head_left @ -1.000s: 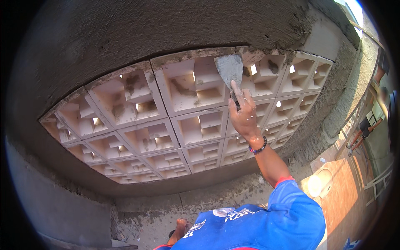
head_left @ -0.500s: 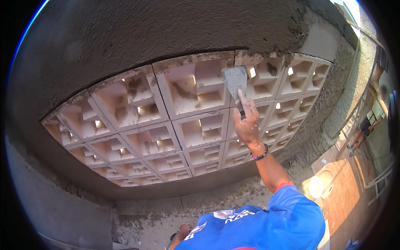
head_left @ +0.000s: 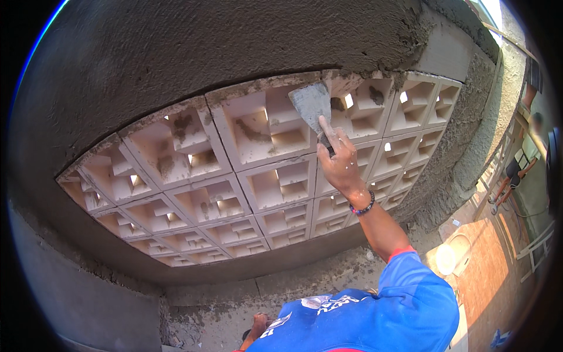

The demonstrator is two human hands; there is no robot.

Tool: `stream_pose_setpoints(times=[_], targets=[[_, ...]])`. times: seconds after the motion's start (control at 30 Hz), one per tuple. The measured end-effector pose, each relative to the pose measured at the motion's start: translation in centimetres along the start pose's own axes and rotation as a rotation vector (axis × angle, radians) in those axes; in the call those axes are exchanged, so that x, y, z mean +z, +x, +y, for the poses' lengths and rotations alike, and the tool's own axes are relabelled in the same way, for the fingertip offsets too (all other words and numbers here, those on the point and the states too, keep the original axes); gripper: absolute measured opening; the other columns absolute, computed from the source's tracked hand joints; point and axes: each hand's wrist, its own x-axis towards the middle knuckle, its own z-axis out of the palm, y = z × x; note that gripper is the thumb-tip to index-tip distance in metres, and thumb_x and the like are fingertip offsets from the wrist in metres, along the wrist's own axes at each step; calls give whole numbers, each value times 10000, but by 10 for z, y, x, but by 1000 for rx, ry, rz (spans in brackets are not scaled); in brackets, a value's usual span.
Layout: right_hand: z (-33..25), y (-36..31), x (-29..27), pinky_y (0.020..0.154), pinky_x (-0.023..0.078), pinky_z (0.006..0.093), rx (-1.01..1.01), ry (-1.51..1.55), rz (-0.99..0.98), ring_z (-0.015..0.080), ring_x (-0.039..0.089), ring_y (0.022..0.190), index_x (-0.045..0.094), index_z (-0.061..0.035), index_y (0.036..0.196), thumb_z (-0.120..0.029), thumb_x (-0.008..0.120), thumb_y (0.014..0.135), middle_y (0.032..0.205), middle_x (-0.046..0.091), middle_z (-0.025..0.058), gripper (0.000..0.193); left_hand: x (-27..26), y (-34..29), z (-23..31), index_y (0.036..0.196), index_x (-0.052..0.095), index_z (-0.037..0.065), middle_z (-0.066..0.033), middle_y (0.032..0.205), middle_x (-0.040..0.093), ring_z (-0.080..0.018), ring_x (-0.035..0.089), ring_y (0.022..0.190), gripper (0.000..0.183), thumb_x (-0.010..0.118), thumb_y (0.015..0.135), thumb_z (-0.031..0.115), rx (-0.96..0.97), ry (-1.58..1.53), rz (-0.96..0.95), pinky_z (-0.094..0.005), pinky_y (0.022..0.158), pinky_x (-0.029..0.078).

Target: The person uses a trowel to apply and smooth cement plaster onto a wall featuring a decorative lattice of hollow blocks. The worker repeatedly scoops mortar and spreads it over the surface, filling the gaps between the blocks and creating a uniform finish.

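My right hand (head_left: 341,166) is wrapped round the dark handle of a putty knife (head_left: 312,104), one finger stretched along toward the blade. The wide grey blade, smeared with mortar, is up at the top row of the pale breeze blocks (head_left: 275,157), over the joint between two of them. Whether it touches the block cannot be made out. Dark mortar smudges mark several block faces. Low in front of my body, my left hand (head_left: 260,322) is curled closed, partly hidden by my blue shirt; what it holds does not show.
Fresh dark render (head_left: 234,47) covers the wall above the blocks. Rough plaster (head_left: 451,141) runs down their right side. A round white bucket (head_left: 447,258) stands on the sunlit floor at right. Another person (head_left: 526,155) is farther off beside wooden poles. Mortar crumbs (head_left: 217,320) litter the ground below.
My right hand has moved a little left with the putty knife, and the blade now leans further left. My left hand stays low by my body.
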Motion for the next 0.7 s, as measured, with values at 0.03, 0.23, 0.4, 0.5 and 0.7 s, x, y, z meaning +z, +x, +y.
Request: stream_pose_setpoints(times=[0.03, 0.23, 0.4, 0.5, 0.7], targets=[[-3, 4, 0, 706, 472, 370, 16, 15, -5, 295, 545, 729, 504, -48, 1375, 20, 577, 795, 843, 550, 154, 588, 1, 0, 1, 856, 683, 72, -120, 819, 687, -256, 662, 657, 156, 546, 874, 146, 4, 4, -1, -414, 522, 512], [0, 8, 0, 736, 476, 396, 9, 34, -5, 322, 561, 769, 494, -47, 1381, 18, 572, 800, 887, 562, 179, 590, 3, 0, 2, 861, 679, 65, -128, 822, 684, -261, 660, 652, 155, 544, 875, 140, 28, 33, -2, -417, 513, 510], [-1, 7, -2, 737, 475, 401, 36, 30, -6, 328, 556, 767, 496, -54, 1381, 29, 574, 799, 893, 562, 181, 593, 6, -4, -1, 865, 675, 58, -134, 825, 682, -265, 657, 648, 154, 542, 876, 136, 45, 67, -4, -420, 506, 508], [9, -7, -3, 733, 475, 392, 32, -4, 94, 316, 554, 762, 503, -56, 1376, 36, 580, 805, 881, 559, 170, 583, 6, -1, 0, 867, 673, 54, -138, 826, 681, -267, 656, 646, 153, 541, 876, 133, 68, 86, 2, -422, 502, 506], [11, -3, -3, 749, 473, 361, 100, -4, 175, 268, 562, 780, 540, -58, 1347, 23, 592, 826, 882, 567, 138, 531, 6, 1, -1, 872, 668, 47, -146, 830, 679, -272, 653, 642, 152, 539, 877, 127, 102, 132, 7, -425, 493, 504]])
